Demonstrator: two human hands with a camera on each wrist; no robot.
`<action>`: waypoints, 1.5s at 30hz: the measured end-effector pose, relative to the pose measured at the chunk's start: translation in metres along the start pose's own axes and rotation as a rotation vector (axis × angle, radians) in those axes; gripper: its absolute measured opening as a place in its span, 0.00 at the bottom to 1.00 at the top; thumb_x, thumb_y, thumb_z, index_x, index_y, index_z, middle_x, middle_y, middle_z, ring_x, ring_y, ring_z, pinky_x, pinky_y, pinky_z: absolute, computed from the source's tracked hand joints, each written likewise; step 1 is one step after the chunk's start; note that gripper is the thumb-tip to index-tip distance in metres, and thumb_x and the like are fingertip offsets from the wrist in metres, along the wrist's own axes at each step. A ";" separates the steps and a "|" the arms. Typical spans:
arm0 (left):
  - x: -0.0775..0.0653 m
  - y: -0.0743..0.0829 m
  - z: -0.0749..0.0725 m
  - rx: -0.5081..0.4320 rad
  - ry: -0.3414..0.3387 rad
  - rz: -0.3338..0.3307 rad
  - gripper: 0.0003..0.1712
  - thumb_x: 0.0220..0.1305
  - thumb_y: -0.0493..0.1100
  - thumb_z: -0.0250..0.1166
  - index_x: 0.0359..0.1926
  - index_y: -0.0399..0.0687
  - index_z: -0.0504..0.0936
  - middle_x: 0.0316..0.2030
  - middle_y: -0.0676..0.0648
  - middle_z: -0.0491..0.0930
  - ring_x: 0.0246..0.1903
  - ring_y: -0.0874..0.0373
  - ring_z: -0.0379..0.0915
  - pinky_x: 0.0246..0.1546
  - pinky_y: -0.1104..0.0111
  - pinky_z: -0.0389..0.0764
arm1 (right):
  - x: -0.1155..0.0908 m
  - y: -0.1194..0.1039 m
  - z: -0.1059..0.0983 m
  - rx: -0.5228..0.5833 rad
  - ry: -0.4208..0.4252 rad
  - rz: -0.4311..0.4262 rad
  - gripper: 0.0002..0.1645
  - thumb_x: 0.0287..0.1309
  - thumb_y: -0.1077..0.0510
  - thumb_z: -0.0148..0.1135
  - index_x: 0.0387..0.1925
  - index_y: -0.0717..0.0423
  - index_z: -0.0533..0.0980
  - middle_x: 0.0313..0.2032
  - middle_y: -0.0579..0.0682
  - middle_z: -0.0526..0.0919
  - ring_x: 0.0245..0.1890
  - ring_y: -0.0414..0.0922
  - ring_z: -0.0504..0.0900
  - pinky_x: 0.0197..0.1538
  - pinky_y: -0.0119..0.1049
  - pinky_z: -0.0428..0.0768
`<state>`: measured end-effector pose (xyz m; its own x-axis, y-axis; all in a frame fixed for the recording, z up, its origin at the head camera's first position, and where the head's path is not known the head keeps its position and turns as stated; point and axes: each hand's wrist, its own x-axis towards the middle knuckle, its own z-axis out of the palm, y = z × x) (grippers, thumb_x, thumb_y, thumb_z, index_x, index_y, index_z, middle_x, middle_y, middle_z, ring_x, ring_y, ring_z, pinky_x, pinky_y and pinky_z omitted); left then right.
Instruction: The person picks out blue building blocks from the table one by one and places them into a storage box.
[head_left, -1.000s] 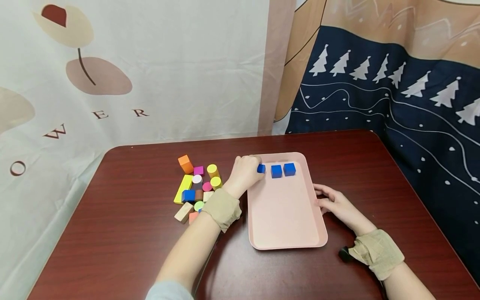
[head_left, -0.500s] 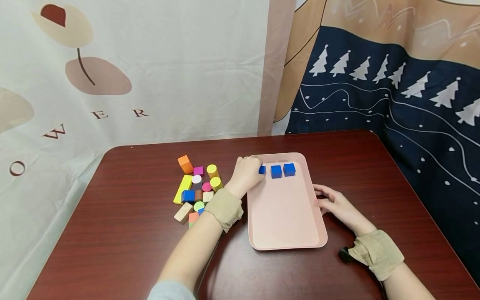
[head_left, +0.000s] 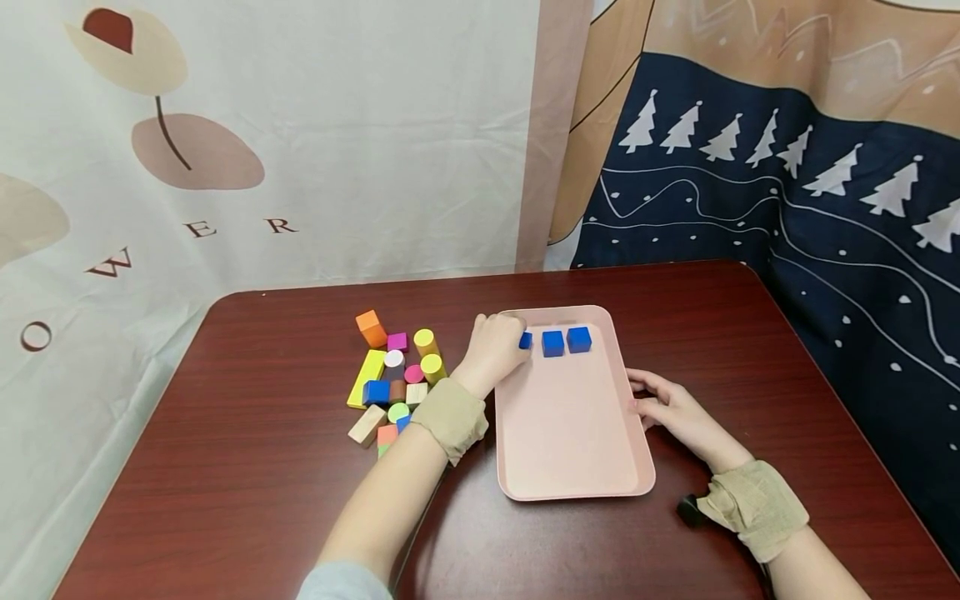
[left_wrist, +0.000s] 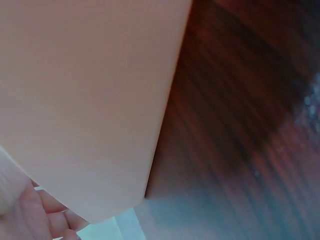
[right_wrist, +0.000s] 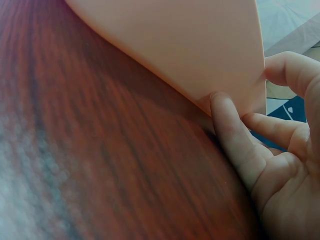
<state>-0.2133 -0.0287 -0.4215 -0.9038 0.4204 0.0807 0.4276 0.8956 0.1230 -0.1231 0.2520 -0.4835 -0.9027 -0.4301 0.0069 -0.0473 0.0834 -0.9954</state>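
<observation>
Pinching a blue cube (head_left: 526, 341), the left hand (head_left: 491, 348) reached over the far left corner of the pink tray (head_left: 573, 433).
Two matching cubes (head_left: 552, 343) sat along the tray's far end, just right of it. The right hand (head_left: 678, 417) had a loose grip, extended fingers touching the tray's right side. Left of the tray, assorted coloured blocks (head_left: 377, 392) clustered on the dark wood surface (head_left: 697, 325).

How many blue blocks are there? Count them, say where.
5: the gripped block, in the left hand; the middle block and right block, on the tray; the pile block and partly covered block, left of it. More may be hidden.
</observation>
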 end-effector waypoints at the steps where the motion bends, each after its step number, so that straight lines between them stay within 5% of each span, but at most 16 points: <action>1: 0.000 0.000 0.000 -0.001 0.001 0.001 0.08 0.52 0.47 0.67 0.27 0.49 0.78 0.22 0.52 0.73 0.25 0.58 0.69 0.31 0.64 0.62 | 0.000 0.000 0.000 -0.001 0.001 0.002 0.29 0.61 0.65 0.53 0.62 0.66 0.58 0.49 0.67 0.69 0.30 0.54 0.80 0.30 0.45 0.80; 23: -0.006 0.001 -0.025 0.049 0.001 0.031 0.16 0.53 0.50 0.67 0.41 0.47 0.81 0.31 0.48 0.77 0.31 0.54 0.73 0.33 0.63 0.73 | 0.000 0.001 -0.001 -0.005 0.006 0.001 0.29 0.61 0.66 0.53 0.62 0.66 0.58 0.48 0.67 0.69 0.30 0.53 0.80 0.30 0.45 0.80; 45: -0.039 -0.005 -0.063 -0.090 0.133 0.043 0.05 0.57 0.41 0.60 0.30 0.47 0.82 0.25 0.52 0.77 0.23 0.62 0.69 0.21 0.73 0.72 | 0.001 0.001 -0.002 0.007 -0.008 -0.014 0.29 0.60 0.68 0.53 0.61 0.68 0.58 0.48 0.69 0.69 0.29 0.52 0.80 0.29 0.44 0.80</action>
<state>-0.1788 -0.0586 -0.3627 -0.8764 0.4297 0.2175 0.4713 0.8581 0.2038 -0.1249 0.2531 -0.4841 -0.8987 -0.4381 0.0200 -0.0567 0.0709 -0.9959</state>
